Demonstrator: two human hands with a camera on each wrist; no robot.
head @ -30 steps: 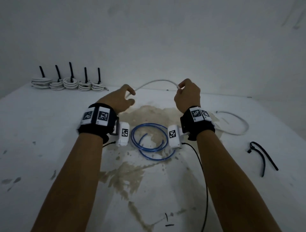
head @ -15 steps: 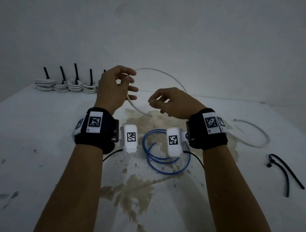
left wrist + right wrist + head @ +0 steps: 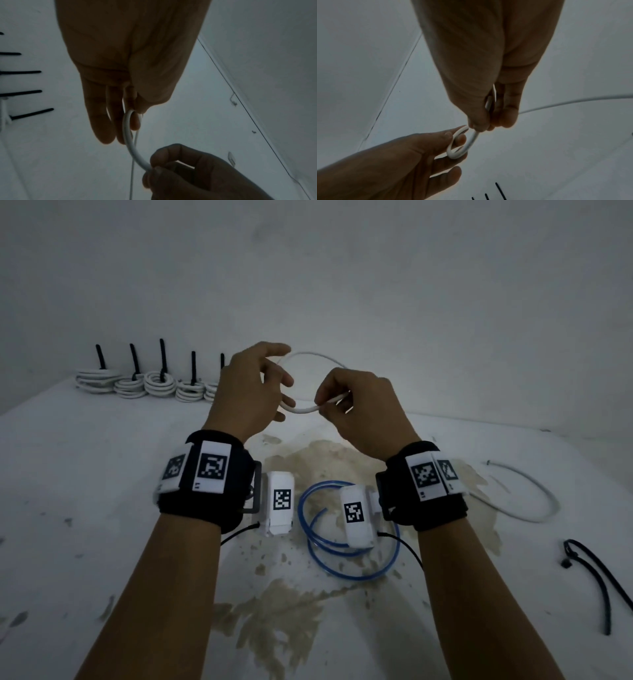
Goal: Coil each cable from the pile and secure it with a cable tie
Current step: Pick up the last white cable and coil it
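Note:
Above the table I hold a white cable (image 3: pixel 310 355) bent into one loop. My left hand (image 3: pixel 278 386) keeps one side of the loop between thumb and fingers; in the right wrist view the white cable (image 3: pixel 453 154) curves round a left finger. My right hand (image 3: pixel 337 405) pinches the lower strand (image 3: pixel 135 152) between thumb and forefinger, close to the left hand. The cable's free length (image 3: pixel 573 102) trails off to the right. A loose blue cable (image 3: pixel 346 568) lies coiled on the table under my wrists. A black cable tie (image 3: pixel 597 580) lies at the right.
Several coiled white cables with upright black ties (image 3: pixel 137 381) line the back left by the wall. Another loose white cable (image 3: pixel 534 498) lies to the right of my right wrist. The white table (image 3: pixel 85 508) has a brown stain in its middle.
My hands were apart with the cable arched between them. They have come together and risen, the right hand bringing its strand to the left hand, so the cable now forms a small loop.

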